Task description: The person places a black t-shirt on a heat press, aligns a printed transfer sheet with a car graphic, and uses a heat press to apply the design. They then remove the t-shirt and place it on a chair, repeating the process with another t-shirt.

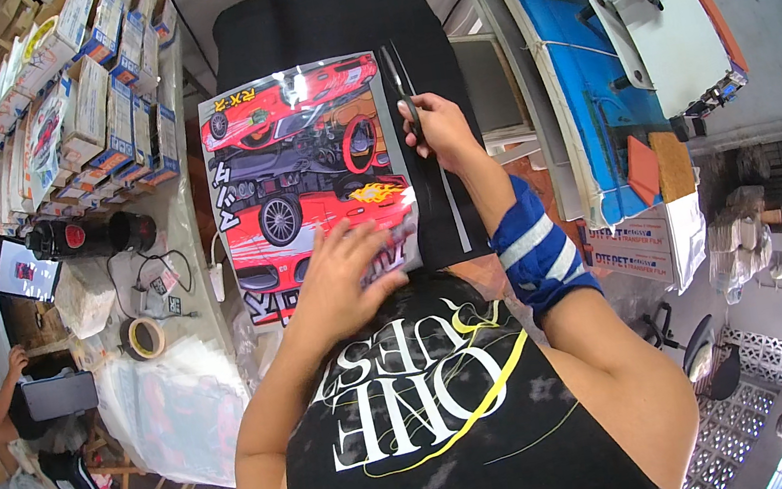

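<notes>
Car print (298, 162): flat on black surface (317, 18). Probably light, flexible, slick, easily creased; best taken by edges. Left hand (346, 269): open, spread over print's lower part. Right hand (442, 127): gripping scissors (399, 86) beside right edge.

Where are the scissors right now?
In the head view, the scissors are in the right hand, beside the upper right edge of the car print.

To our left we have stacked boxes (103, 110), a lit screen (22, 266) beside a black bottle (58, 238), and a tape roll (142, 338) near some sheets (179, 418). To our right we see a blue board (570, 86), a red piece (643, 168) and a white carton (636, 256).
</notes>
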`<control>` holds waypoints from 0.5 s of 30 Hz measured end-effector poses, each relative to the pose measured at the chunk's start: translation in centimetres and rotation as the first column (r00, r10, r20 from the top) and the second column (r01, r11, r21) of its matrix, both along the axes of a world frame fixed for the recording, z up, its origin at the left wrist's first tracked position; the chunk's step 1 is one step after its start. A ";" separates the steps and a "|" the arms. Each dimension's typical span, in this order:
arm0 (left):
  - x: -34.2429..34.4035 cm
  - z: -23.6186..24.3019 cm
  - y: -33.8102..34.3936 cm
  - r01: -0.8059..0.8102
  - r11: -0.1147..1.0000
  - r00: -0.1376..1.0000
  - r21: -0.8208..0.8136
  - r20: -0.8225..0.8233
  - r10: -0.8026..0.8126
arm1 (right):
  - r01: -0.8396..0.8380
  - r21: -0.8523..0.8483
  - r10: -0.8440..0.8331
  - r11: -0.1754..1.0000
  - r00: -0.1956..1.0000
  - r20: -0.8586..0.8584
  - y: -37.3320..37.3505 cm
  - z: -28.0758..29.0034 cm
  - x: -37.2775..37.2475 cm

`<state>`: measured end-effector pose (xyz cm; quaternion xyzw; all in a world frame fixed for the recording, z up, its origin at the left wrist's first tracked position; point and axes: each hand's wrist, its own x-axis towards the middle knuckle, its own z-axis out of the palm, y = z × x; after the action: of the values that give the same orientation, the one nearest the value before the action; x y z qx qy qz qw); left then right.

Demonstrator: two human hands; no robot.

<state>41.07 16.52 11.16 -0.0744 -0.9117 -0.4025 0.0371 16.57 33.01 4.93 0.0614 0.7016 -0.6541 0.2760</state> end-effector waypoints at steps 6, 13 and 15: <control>-12.0 -7.6 2.0 -0.224 0.940 0.923 -0.256 -0.367 0.120 | 0.019 0.084 0.001 0.996 0.972 -0.234 6.7 3.8 3.5; -18.2 -9.1 6.8 -0.165 0.933 0.948 -0.321 -0.314 0.059 | 0.138 0.110 -0.106 0.984 0.960 -0.259 15.6 6.0 5.9; -18.0 -9.6 7.7 -0.118 0.901 0.957 -0.418 -0.289 -0.009 | 0.164 0.085 -0.137 0.983 0.956 -0.258 16.9 6.0 6.4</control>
<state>23.08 24.23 1.54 -0.1118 -0.9648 -0.1750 0.1616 23.00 49.94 10.89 0.0460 0.7576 -0.6378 0.1308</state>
